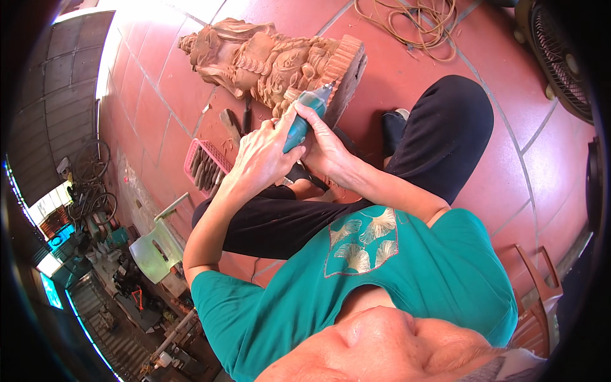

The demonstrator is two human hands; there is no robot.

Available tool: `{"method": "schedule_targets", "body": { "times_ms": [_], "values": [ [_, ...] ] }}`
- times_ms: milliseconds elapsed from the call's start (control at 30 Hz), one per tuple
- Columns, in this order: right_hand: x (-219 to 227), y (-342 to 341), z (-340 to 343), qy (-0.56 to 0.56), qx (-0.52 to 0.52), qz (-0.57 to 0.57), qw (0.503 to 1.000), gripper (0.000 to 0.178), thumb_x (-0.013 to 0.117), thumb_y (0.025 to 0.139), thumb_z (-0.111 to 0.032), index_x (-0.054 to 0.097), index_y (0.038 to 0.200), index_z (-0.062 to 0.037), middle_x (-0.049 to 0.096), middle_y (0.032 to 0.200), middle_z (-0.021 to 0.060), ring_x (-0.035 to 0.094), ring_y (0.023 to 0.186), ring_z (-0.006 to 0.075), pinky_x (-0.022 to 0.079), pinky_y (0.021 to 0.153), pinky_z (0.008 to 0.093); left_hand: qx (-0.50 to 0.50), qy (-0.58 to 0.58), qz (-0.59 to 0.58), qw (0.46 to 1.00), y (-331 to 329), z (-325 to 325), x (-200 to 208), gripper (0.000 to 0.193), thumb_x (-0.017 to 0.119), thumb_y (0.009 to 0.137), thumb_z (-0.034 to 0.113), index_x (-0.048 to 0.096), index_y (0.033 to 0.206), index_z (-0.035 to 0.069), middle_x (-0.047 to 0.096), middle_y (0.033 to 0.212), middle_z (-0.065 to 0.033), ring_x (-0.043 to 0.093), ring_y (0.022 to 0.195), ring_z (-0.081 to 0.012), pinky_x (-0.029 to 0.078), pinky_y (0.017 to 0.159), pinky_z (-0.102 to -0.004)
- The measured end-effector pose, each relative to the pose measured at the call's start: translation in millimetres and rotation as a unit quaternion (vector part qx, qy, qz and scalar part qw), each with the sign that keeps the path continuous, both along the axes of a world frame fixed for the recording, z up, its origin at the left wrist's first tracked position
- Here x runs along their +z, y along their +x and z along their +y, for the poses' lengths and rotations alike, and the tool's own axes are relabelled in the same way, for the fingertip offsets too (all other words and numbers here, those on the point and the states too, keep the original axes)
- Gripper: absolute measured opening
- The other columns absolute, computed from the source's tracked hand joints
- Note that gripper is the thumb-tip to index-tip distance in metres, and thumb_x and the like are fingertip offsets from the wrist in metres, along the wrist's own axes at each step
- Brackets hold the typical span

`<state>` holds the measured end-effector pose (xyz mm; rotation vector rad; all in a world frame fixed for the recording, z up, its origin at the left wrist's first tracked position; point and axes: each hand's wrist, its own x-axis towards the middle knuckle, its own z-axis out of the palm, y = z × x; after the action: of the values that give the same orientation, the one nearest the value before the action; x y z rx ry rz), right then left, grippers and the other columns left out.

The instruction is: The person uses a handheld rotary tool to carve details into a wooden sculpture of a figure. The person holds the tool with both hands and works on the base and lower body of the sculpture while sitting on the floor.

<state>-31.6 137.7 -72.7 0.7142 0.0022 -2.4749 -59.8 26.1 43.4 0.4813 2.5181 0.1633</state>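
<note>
A carved wooden statue (273,60) lies on its side across the tiles, its head to the left and its flat base to the right. Both of my hands are closed around a teal hand-held power carving tool (312,102). My left hand (266,156) wraps its body from the left, and my right hand (326,145) grips it from the right with the thumb along its side. The tool's narrow tip meets the carved band near the statue's base; whether it touches the wood I cannot tell.
By my left leg stands a pink basket (216,155) of wooden-handled tools, with a wooden mallet-like piece (230,122) nearby. A coiled cord (433,32) and a fan (563,60) are at far right. A pale green chair (153,254) stands left, a brown chair (541,290) right.
</note>
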Motion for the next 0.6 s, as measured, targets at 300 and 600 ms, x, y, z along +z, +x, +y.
{"method": "schedule_targets", "body": {
  "times_ms": [300, 600],
  "values": [
    [-7.6, -7.4, 2.7, 0.0, -0.005, -0.004, 1.0, 0.042, 0.076, 0.092, -0.037, 0.057, 0.12, -0.0132, 0.067, 0.111, 0.0036, 0.067, 0.103, 0.0185, 0.056, 0.091, 0.0391, -0.013, -0.015, -0.005, 1.0, -10.1, 3.8, -5.6, 0.081, 0.073, 0.087, 0.035, 0.036, 0.154, 0.012, 0.064, 0.11, -0.0281, 0.065, 0.094, -0.049, 0.051, 0.083, -0.0547],
    [-5.4, -7.2, 3.9, 0.008, 0.0, -0.001, 1.0, 0.04, 0.075, 0.092, -0.038, 0.058, 0.118, -0.0139, 0.067, 0.11, 0.0026, 0.068, 0.101, 0.017, 0.057, 0.087, 0.037, -0.016, -0.004, 0.0, 1.0, -10.3, 0.2, -8.0, 0.08, 0.072, 0.087, 0.035, 0.035, 0.155, 0.015, 0.064, 0.108, -0.0284, 0.064, 0.093, -0.0496, 0.05, 0.083, -0.0552]
  ]
}}
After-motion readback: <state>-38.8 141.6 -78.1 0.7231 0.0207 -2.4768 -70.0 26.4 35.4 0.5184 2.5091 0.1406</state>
